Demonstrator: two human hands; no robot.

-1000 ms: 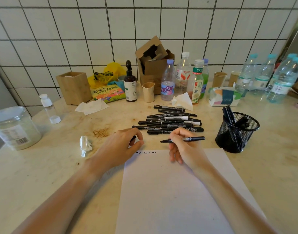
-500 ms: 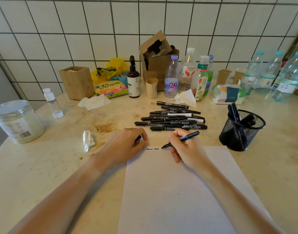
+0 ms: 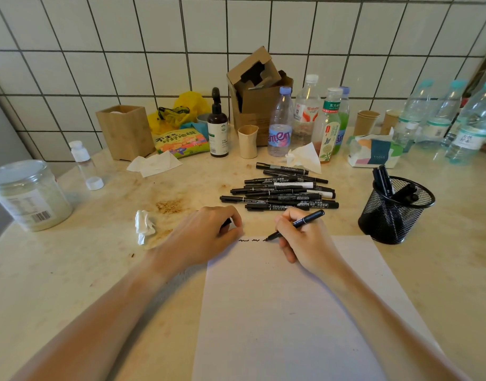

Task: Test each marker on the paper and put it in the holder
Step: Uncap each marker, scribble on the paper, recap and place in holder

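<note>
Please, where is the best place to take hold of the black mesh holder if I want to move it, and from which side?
Grip the mesh holder low around its round wall, probably from its right side. Markers stick out of its open top, and the right hand and the paper lie to its left.

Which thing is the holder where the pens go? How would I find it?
Start at the white paper on the table and look past its far right corner. There stands the holder, a round black wire-mesh cup with a few black markers sticking out. The wooden box and the paper cups nearby are brown and solid.
</note>
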